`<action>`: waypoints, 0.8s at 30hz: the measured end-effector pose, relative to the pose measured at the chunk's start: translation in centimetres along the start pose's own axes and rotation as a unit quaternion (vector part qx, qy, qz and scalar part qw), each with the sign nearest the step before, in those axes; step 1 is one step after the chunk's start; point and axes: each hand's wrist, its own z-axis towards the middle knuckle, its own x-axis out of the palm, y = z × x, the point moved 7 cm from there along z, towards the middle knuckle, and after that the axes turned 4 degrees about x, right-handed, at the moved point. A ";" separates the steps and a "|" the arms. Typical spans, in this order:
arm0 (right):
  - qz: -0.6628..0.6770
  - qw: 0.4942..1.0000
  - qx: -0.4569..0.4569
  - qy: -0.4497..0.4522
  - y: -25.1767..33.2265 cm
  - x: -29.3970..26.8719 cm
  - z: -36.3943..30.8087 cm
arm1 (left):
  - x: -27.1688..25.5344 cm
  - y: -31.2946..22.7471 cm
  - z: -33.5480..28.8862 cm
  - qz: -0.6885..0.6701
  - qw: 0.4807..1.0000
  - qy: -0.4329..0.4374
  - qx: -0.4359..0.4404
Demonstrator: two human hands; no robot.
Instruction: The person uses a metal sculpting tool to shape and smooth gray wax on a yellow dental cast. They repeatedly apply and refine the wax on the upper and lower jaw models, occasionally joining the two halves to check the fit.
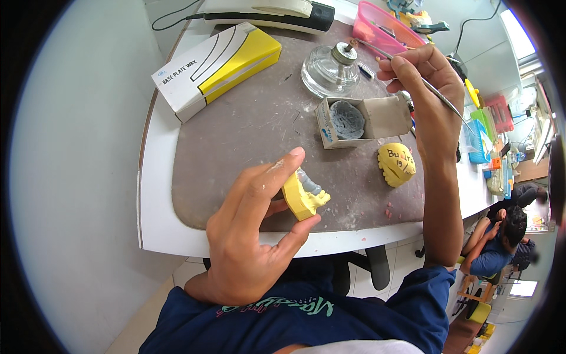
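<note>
My left hand grips a yellow plaster dental model between thumb and fingers, above the near edge of the mat. Grey wax covers part of the model's upper side. In my right hand is a thin metal wax carving tool, held like a pen, its tip by the wick of a glass spirit lamp. No flame can be made out. Below the lamp, an opened small carton holds a round grey wax block. A second yellow dental model lies near my right forearm.
A white and yellow wax box lies at the back left of the brown mat. Behind are a white-and-black device and a pink basket of tools. Blue and green baskets stand far right. People sit beyond.
</note>
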 end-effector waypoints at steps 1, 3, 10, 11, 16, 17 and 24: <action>-0.002 1.000 -0.001 0.002 0.0 0.0 0.0 | 0.0 0.0 0.0 -0.002 1.000 0.002 0.002; -0.003 1.000 -0.002 0.003 -0.1 0.1 0.0 | 0.0 0.0 -0.1 -0.003 1.000 -0.014 -0.006; -0.006 1.000 -0.001 -0.001 0.0 0.3 0.3 | -0.1 0.3 -0.5 -0.014 0.999 -0.029 -0.025; -0.005 1.000 -0.004 -0.003 0.1 0.3 0.4 | 0.0 0.3 -0.4 -0.014 0.999 -0.026 -0.020; -0.050 0.998 -0.033 -0.009 2.0 0.3 -1.1 | 0.0 0.6 -0.6 -0.011 0.999 -0.027 -0.017; -0.048 0.997 -0.051 -0.017 2.8 0.2 -2.2 | -0.1 0.6 -0.6 -0.007 0.999 -0.030 -0.017; 0.161 0.984 -0.068 -0.038 3.4 2.8 -14.0 | 0.1 0.2 -0.8 0.009 1.000 -0.027 -0.004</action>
